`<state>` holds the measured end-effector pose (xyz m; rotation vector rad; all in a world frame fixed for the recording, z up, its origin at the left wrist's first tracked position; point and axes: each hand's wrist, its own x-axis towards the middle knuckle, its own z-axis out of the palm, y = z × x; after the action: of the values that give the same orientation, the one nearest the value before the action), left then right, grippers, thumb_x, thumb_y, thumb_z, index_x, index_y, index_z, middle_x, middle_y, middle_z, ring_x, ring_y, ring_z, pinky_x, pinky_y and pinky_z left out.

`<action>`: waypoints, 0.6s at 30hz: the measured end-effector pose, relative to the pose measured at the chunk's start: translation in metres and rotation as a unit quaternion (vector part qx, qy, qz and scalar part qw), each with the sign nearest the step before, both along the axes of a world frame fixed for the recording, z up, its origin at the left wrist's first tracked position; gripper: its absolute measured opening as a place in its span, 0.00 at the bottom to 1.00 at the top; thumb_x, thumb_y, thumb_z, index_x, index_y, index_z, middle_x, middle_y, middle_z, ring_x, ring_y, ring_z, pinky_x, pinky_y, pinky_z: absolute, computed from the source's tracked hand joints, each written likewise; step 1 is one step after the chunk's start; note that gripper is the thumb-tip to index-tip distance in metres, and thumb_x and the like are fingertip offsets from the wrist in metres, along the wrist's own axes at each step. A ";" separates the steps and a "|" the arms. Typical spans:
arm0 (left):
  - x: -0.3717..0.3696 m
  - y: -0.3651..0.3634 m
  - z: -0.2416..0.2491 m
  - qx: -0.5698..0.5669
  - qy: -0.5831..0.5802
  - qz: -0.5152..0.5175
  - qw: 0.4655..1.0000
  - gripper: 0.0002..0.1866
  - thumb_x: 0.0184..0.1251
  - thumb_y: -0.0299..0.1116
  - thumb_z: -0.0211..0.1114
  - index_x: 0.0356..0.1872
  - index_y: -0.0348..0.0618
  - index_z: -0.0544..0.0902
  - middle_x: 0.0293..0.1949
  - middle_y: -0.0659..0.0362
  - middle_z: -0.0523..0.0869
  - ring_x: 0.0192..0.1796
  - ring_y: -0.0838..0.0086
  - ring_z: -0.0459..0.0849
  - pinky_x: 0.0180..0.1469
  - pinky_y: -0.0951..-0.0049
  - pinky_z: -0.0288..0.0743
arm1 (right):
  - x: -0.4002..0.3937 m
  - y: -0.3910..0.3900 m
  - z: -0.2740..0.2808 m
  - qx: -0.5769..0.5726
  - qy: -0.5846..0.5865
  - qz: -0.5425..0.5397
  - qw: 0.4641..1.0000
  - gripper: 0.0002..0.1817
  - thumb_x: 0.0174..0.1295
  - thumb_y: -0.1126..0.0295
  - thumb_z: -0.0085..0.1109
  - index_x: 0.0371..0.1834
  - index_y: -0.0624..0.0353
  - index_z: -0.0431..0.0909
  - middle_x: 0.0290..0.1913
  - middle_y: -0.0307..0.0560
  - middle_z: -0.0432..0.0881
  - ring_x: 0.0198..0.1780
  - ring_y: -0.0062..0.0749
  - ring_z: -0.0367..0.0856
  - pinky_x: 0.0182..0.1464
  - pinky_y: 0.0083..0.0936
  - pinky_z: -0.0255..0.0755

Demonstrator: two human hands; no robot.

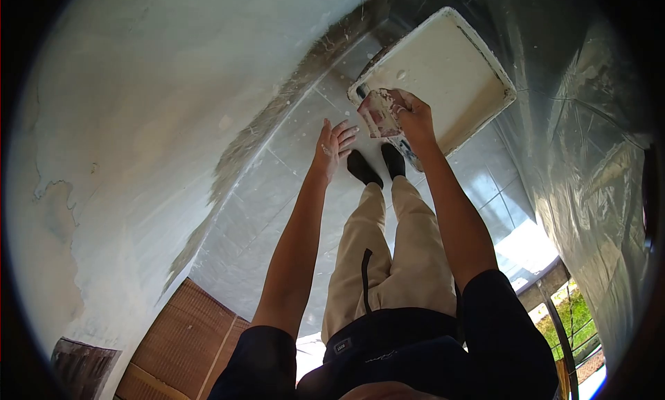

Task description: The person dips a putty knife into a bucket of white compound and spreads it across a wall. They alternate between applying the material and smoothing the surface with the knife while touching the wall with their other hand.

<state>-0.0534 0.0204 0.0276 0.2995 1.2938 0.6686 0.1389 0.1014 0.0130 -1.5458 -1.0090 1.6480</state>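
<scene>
My right hand (413, 116) grips a flat scraper (379, 114) smeared with whitish paste, its blade pointing left. Just beyond and beneath it lies a large rectangular tray (449, 74) with pale material inside and crusted, stained rims. To the left, my left hand (335, 142) is held in the air over the tiled floor, its fingers spread and dusted with white, holding nothing. The two hands are apart. Part of the tray's near left edge is hidden behind the scraper and my right hand.
A patchy plastered wall (152, 109) slopes along the left. Clear plastic sheeting (582, 137) hangs on the right. My feet in dark socks (364, 168) stand on grey tiles (256, 199). Brown corrugated cardboard (183, 338) is at the lower left.
</scene>
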 end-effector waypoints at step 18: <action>-0.066 0.084 0.204 0.198 0.122 -0.024 0.972 0.48 0.68 0.72 0.28 0.74 0.40 0.57 0.71 0.48 0.66 0.72 0.56 0.62 0.73 0.49 0.46 | -0.057 0.070 0.174 0.015 0.279 -0.146 0.949 0.09 0.64 0.76 0.53 0.47 0.63 0.72 0.41 0.43 0.80 0.35 0.23 0.77 0.37 0.22 0.72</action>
<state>-0.1196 0.1039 0.2314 0.7569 1.3755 0.8684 0.0822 0.1712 0.1874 -1.0448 -0.4738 1.6990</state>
